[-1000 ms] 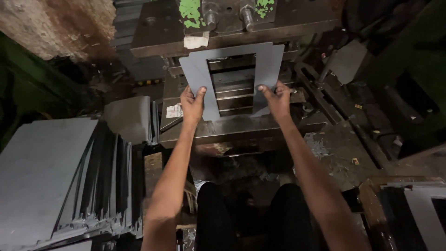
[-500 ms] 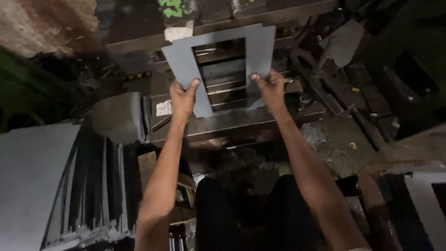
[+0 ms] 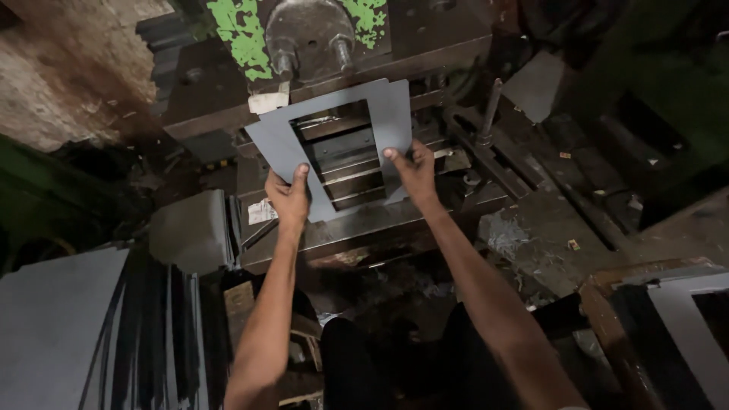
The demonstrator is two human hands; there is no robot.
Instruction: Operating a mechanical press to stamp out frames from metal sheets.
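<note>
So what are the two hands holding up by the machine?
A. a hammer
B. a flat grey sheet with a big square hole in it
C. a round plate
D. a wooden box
B: the left hand and right hand each grip a lower side of a flat grey sheet whose middle is cut out, so the press shows through the hole.

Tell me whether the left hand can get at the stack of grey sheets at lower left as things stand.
Probably not right away: the left hand grips the cut-out metal sheet with the right hand. Nothing visibly blocks the way to the stack of grey sheets; once that grip is released, it looks reachable.
</note>
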